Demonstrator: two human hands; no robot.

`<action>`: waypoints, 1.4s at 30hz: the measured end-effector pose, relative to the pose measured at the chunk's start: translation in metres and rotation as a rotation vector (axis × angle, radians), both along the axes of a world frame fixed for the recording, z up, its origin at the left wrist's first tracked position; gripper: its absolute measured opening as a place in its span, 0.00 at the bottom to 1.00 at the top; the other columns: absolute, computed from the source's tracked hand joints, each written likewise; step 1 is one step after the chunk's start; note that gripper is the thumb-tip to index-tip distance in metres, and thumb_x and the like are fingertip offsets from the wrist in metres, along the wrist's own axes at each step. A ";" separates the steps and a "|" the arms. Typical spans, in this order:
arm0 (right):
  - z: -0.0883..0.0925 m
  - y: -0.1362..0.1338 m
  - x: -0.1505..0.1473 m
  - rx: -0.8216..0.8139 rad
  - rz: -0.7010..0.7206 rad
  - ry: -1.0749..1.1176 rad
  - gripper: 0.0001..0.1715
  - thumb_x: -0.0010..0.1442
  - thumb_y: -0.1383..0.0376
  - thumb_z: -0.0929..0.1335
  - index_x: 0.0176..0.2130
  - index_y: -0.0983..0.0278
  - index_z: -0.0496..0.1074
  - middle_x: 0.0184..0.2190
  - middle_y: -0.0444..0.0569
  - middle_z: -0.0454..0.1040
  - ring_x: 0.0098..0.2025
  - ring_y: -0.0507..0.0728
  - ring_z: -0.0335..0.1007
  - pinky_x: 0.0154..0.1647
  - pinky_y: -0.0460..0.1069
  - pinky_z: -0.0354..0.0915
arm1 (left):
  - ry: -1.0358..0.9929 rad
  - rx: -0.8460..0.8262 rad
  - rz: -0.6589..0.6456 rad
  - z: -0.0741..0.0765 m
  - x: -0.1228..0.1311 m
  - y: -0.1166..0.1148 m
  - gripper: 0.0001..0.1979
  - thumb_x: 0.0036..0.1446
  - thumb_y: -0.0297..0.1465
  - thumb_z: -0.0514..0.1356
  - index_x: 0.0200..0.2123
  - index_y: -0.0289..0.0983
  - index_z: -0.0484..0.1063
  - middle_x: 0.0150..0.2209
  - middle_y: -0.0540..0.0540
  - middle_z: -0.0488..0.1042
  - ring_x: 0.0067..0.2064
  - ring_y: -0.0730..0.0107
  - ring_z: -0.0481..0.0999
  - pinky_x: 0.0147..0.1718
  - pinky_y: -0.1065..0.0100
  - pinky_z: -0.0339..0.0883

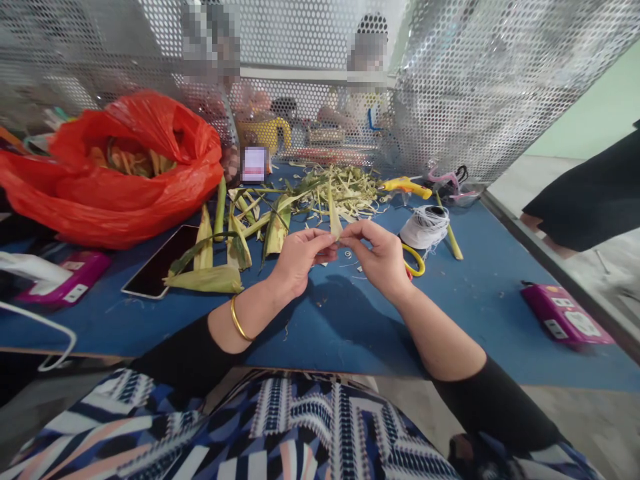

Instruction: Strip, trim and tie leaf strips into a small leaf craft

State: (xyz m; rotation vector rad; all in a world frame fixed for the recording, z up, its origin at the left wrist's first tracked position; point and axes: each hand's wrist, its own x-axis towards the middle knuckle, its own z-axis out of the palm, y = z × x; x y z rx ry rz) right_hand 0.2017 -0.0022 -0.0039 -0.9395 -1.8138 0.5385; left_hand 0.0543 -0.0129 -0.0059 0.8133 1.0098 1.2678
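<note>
From my remote view, the left hand (300, 259) and right hand (376, 252) are closed in a pinch on a pale corn husk piece (334, 213), above the blue table (475, 293). Uneven tugging could split it; a loose pinch could drop it. The red plastic bag (165, 207), left, holds brownish pieces (133, 163) I can't identify.

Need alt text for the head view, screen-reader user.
A person's left hand and right hand pinch a pale husk piece above a blue table. Husks and a dark phone lie left, near a red plastic bag; shredded strips are heaped behind, white string at right.
</note>
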 end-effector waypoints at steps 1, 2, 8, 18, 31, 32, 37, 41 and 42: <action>0.000 0.000 0.000 0.012 0.000 -0.010 0.07 0.59 0.69 0.67 0.29 0.60 0.71 0.27 0.43 0.73 0.32 0.53 0.69 0.37 0.49 0.64 | -0.002 0.000 -0.002 0.000 0.000 0.000 0.11 0.40 0.34 0.70 0.22 0.35 0.73 0.21 0.50 0.73 0.24 0.75 0.72 0.29 0.69 0.71; 0.000 0.000 0.000 0.023 0.001 -0.019 0.07 0.58 0.69 0.67 0.29 0.61 0.71 0.27 0.43 0.73 0.32 0.53 0.68 0.37 0.49 0.64 | -0.002 -0.001 -0.001 0.000 0.000 0.000 0.11 0.39 0.34 0.71 0.22 0.35 0.73 0.21 0.50 0.73 0.24 0.75 0.72 0.29 0.69 0.70; -0.002 0.000 0.000 -0.007 -0.008 -0.030 0.06 0.58 0.69 0.67 0.28 0.61 0.70 0.27 0.43 0.72 0.31 0.52 0.67 0.35 0.49 0.63 | 0.087 0.029 0.043 -0.004 0.002 0.000 0.12 0.41 0.36 0.72 0.22 0.35 0.73 0.21 0.51 0.72 0.23 0.75 0.71 0.30 0.68 0.70; -0.001 -0.001 -0.004 -0.158 -0.041 0.149 0.04 0.55 0.66 0.68 0.28 0.62 0.69 0.22 0.41 0.69 0.26 0.50 0.66 0.31 0.48 0.62 | 0.385 0.354 0.154 -0.013 0.002 0.001 0.05 0.51 0.31 0.63 0.27 0.36 0.76 0.24 0.50 0.77 0.28 0.70 0.76 0.32 0.69 0.70; 0.000 0.000 -0.001 -0.039 0.044 0.105 0.02 0.57 0.68 0.69 0.31 0.62 0.71 0.27 0.42 0.72 0.30 0.51 0.67 0.36 0.49 0.65 | 0.165 0.243 0.116 -0.009 0.004 0.001 0.07 0.44 0.34 0.67 0.24 0.36 0.75 0.23 0.51 0.75 0.27 0.72 0.74 0.31 0.69 0.70; 0.000 0.000 -0.001 -0.013 0.038 0.082 0.03 0.57 0.68 0.69 0.30 0.62 0.72 0.27 0.42 0.72 0.31 0.51 0.67 0.36 0.49 0.65 | 0.139 0.225 0.110 -0.008 0.004 0.001 0.08 0.43 0.34 0.68 0.23 0.36 0.75 0.22 0.51 0.75 0.27 0.72 0.74 0.31 0.69 0.70; 0.000 0.000 0.000 0.022 0.011 0.028 0.05 0.58 0.69 0.68 0.29 0.62 0.73 0.27 0.43 0.73 0.31 0.52 0.67 0.35 0.49 0.64 | 0.081 0.157 0.094 -0.005 0.005 -0.001 0.09 0.41 0.34 0.69 0.23 0.36 0.75 0.21 0.51 0.74 0.26 0.73 0.74 0.31 0.69 0.71; -0.001 -0.001 -0.002 -0.030 -0.014 0.051 0.05 0.57 0.68 0.68 0.29 0.62 0.73 0.27 0.44 0.75 0.31 0.52 0.69 0.36 0.49 0.65 | 0.097 0.157 0.120 -0.006 0.006 0.000 0.08 0.42 0.33 0.69 0.24 0.36 0.75 0.22 0.51 0.75 0.26 0.73 0.74 0.30 0.69 0.71; -0.002 -0.001 -0.002 -0.048 -0.025 0.067 0.05 0.57 0.68 0.68 0.29 0.62 0.73 0.27 0.43 0.75 0.31 0.52 0.69 0.36 0.49 0.65 | 0.112 0.171 0.132 -0.007 0.007 0.000 0.07 0.43 0.32 0.68 0.24 0.36 0.75 0.23 0.51 0.75 0.26 0.73 0.74 0.30 0.69 0.71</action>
